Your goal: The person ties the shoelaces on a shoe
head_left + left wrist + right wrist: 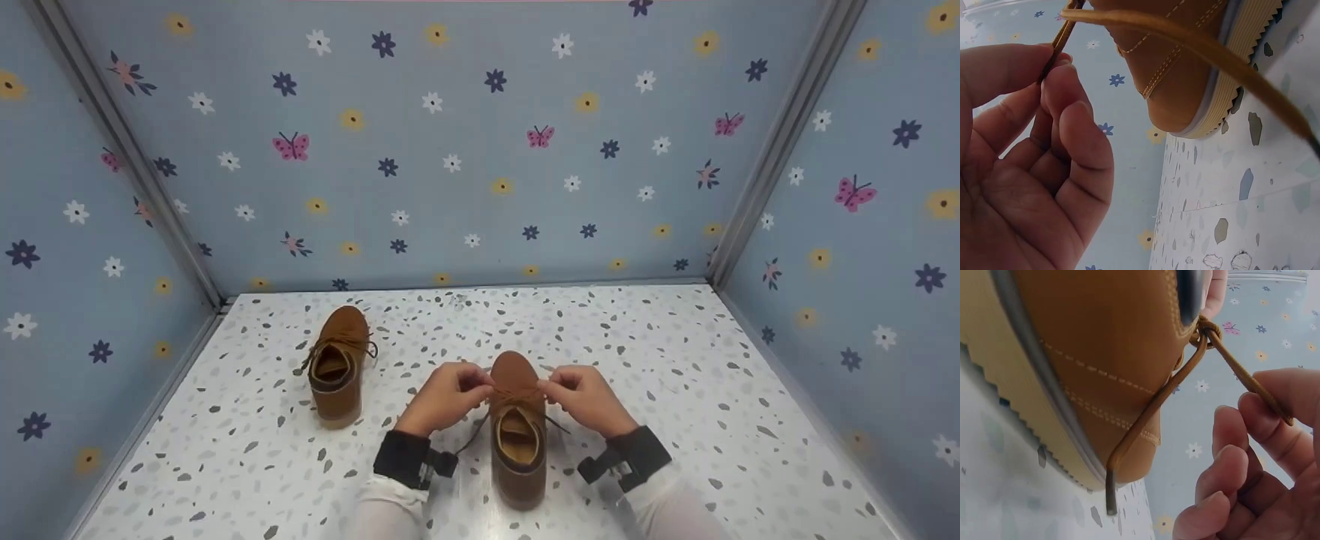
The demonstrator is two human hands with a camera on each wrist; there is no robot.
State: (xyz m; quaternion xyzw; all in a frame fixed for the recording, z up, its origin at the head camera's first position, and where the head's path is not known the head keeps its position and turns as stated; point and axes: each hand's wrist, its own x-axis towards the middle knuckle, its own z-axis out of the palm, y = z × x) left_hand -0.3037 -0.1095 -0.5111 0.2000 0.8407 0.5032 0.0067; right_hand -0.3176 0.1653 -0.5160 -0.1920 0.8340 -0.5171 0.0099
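Between my two hands stands a brown lace-up shoe (519, 480), its toe pointing away from me. My left hand (450, 394) pinches a loop of brown shoelace (1060, 40) between thumb and index finger on the left side. On the right side, my right hand (583, 394) pinches another loop of the shoelace (1249, 382) in the same way. A knot (1206, 331) sits over the shoe's tongue between the loops. Loose lace ends hang down both sides of the shoe, one crossing the left wrist view. A matching brown shoe (341, 405) stands apart, farther left.
Both shoes stand on a white speckled surface (247, 450). Blue panels (465, 202) with flowers and butterflies enclose it at the back, left and right, with grey metal posts (787, 142) at the corners. Black camera straps (401, 457) wrap both wrists.
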